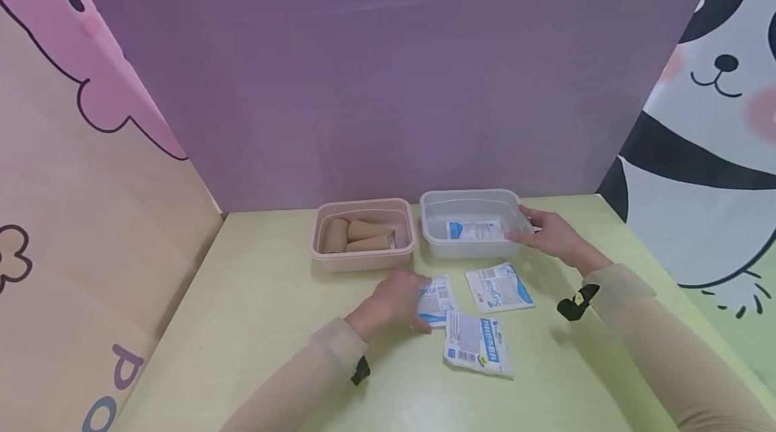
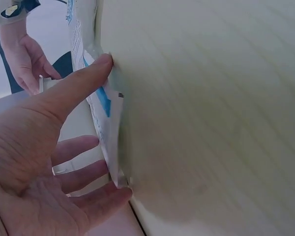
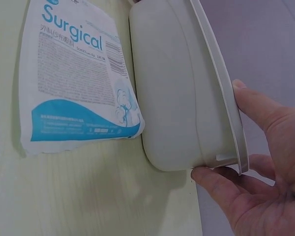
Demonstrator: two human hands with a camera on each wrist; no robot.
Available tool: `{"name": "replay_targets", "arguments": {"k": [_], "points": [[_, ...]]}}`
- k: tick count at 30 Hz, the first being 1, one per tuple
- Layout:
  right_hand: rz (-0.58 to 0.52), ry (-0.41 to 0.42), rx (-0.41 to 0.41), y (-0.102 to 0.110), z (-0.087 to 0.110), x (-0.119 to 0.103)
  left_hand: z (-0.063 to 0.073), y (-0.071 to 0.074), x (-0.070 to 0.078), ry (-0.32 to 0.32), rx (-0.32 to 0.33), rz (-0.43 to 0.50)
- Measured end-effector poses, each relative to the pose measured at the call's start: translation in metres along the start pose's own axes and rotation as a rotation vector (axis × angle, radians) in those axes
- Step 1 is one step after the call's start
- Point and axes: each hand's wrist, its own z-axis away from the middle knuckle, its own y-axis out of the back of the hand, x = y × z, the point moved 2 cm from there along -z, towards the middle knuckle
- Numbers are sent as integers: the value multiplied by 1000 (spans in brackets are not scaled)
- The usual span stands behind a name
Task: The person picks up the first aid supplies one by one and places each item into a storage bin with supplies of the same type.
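My left hand (image 1: 393,302) is spread over the left side of a white-and-blue gauze packet (image 1: 438,298) lying on the table. In the left wrist view its thumb and fingers (image 2: 81,174) are at opposite edges of that packet (image 2: 107,105). A second packet (image 1: 479,346) overlaps its near corner, and a third packet (image 1: 500,288), marked "Surgical", lies to the right. With my right hand (image 1: 554,238) I grip the right end of a white plastic container (image 1: 469,250), fingers at the rim and thumb against the outer wall. Inside it lies another gauze packet (image 1: 475,230).
Left of the white container stands a pink container (image 1: 364,261) with three tan bandage rolls (image 1: 368,233). Both containers stand near the back edge of the pale yellow table (image 1: 261,324), close to a purple back panel (image 1: 388,81). Side panels carry cartoon prints.
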Motion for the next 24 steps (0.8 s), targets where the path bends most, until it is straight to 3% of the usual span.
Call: {"name": "replay_targets", "arguments": {"k": [5, 13, 24], "points": [[13, 5, 7, -1, 0, 0, 1, 4, -1, 22, -3, 66], [32, 11, 17, 2, 0, -4, 1, 19, -9, -10, 0, 93], [26, -4, 6, 1, 1, -2, 2, 55, -1, -81, 107, 62]]}}
